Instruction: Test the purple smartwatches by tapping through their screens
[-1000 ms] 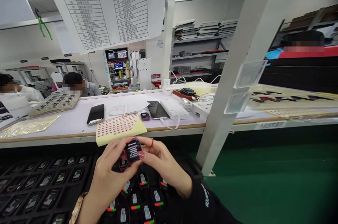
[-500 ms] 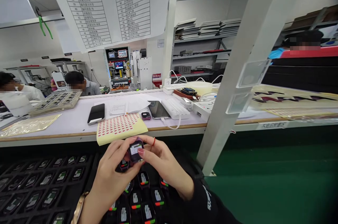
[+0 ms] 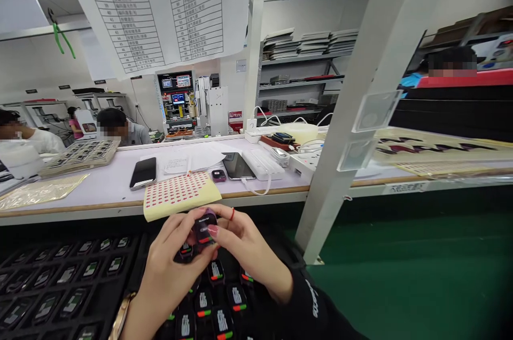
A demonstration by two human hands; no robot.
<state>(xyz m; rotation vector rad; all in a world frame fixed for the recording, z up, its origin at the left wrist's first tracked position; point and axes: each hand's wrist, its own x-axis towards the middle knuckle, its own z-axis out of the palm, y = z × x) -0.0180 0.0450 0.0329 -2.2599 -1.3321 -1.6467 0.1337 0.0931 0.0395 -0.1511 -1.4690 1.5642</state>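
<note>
A small smartwatch body (image 3: 204, 226) with a purple case and lit screen is between my two hands, above a black tray. My left hand (image 3: 170, 260) is closed around its left side and lower edge. My right hand (image 3: 250, 249) grips it from the right, thumb on the screen, which shows dark with a red strip at the bottom. Under my hands, several similar lit watch bodies (image 3: 236, 297) with red and green strips sit in the black tray. To the left, another black tray (image 3: 96, 302) holds rows of watch bodies in its pockets.
On the bench ahead are a yellow sheet of red stickers (image 3: 180, 193), a phone (image 3: 143, 173), a tablet-like dark device (image 3: 238, 165), a small purple watch body (image 3: 218, 175) and a white power bank (image 3: 262, 164). A slanted grey post (image 3: 360, 105) stands at right. Other people sit beyond.
The held watch's screen has switched from a white list to a dark page with a red strip. My hands keep almost the same pose, and the whole view has shifted slightly.
</note>
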